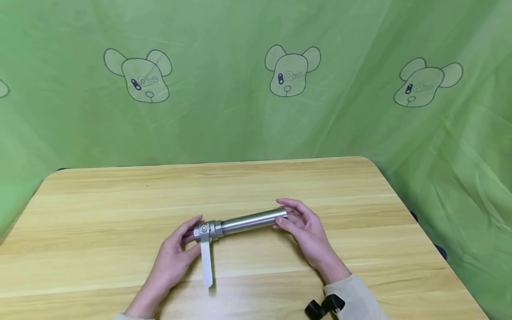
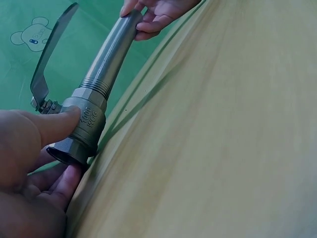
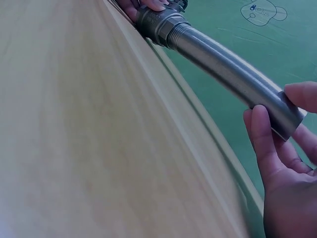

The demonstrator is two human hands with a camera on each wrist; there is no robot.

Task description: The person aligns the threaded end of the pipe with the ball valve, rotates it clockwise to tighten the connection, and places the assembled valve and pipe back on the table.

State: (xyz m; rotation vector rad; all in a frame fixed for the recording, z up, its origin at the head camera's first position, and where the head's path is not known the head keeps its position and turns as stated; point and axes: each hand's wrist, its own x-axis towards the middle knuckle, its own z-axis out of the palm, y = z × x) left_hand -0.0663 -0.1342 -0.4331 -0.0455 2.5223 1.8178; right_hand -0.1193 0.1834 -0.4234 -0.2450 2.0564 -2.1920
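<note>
Valve [image 1: 216,230] pinched in left hand [image 1: 174,258]; right hand [image 1: 307,232] pinches pipe [image 1: 251,222] near its free end; two-ended hold probably keeps everything steady

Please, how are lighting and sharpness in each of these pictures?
Head view: bright, a highlight along the threaded metal pipe, soft shadows on the wooden tabletop; left wrist view: dimmer, lettering on the ball valve readable, tabletop grain soft; right wrist view: dim too, pipe shiny, tabletop blurred.

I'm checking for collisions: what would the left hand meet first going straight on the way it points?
Most likely the valve the left hand holds; beyond it, perhaps the green curtain, though depth is unclear.
</note>
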